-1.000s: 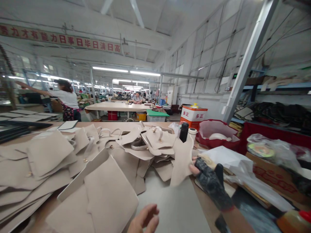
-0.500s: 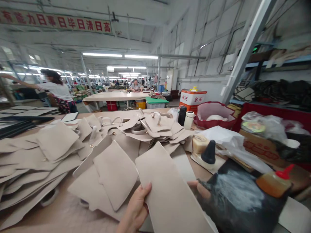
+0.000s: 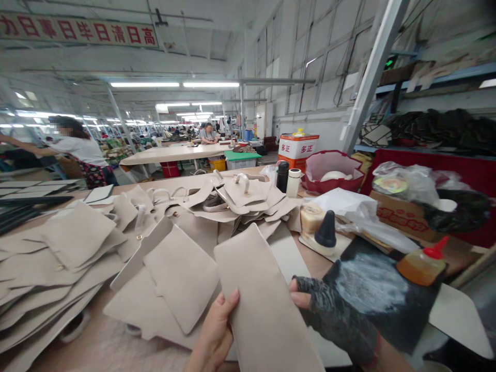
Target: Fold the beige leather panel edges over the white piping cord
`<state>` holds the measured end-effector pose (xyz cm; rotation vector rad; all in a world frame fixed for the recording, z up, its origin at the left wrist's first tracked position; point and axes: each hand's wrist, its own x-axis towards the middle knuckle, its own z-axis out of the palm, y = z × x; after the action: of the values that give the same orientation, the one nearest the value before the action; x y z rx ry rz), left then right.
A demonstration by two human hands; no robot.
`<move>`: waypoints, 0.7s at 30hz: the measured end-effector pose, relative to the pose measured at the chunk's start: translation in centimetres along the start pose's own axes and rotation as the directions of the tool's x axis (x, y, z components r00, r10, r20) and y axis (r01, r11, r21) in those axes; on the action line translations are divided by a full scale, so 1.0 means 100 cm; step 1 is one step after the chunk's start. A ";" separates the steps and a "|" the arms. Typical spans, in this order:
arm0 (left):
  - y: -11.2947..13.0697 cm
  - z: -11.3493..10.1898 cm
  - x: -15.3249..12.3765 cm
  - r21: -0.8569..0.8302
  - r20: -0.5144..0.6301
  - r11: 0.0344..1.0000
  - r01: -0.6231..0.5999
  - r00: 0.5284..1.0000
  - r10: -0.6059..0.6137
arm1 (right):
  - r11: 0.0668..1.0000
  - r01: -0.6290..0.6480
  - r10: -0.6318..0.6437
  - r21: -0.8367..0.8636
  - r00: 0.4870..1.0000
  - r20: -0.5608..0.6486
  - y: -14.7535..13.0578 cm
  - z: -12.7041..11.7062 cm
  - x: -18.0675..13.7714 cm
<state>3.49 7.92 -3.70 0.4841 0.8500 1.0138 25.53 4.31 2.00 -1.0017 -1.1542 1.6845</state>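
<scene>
A long beige leather panel is held up in front of me, tilted, with its narrow end pointing away. My left hand grips its left edge, thumb on the face and fingers behind. At the right edge, my right hand, in a dark grey fingerless glove, pinches the panel; some fingertips are hidden behind it. Just left of it, more beige panels lie overlapping on the table. A white sheet lies partly under the held panel.
Stacked beige pieces fill the left, and pieces with handles lie ahead. To the right are a glue-smeared black board, a red-tipped bottle, a black cone and a red basin. A person stands far left.
My right hand has come into clearer view against the panel's right edge, after being blurred. The panel stays in both hands. The whole view has shifted slightly to the right.
</scene>
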 end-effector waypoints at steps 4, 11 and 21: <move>-0.004 -0.005 0.009 0.255 -0.069 0.950 -0.183 0.976 0.207 | 0.998 -0.052 0.051 0.043 0.998 0.031 0.000 0.003 0.003; -0.011 0.021 -0.004 0.809 0.184 0.421 -0.411 0.857 0.482 | 0.902 -0.061 0.013 -0.428 0.993 -0.114 0.000 0.013 0.018; -0.006 0.038 -0.013 0.630 0.166 0.755 -0.180 0.982 0.095 | 0.728 0.012 -0.119 -0.685 0.987 -0.109 0.011 0.007 0.017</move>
<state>6.53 6.58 -1.33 1.2068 1.0574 0.7893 24.13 5.49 0.84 -1.4790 -1.7434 1.0875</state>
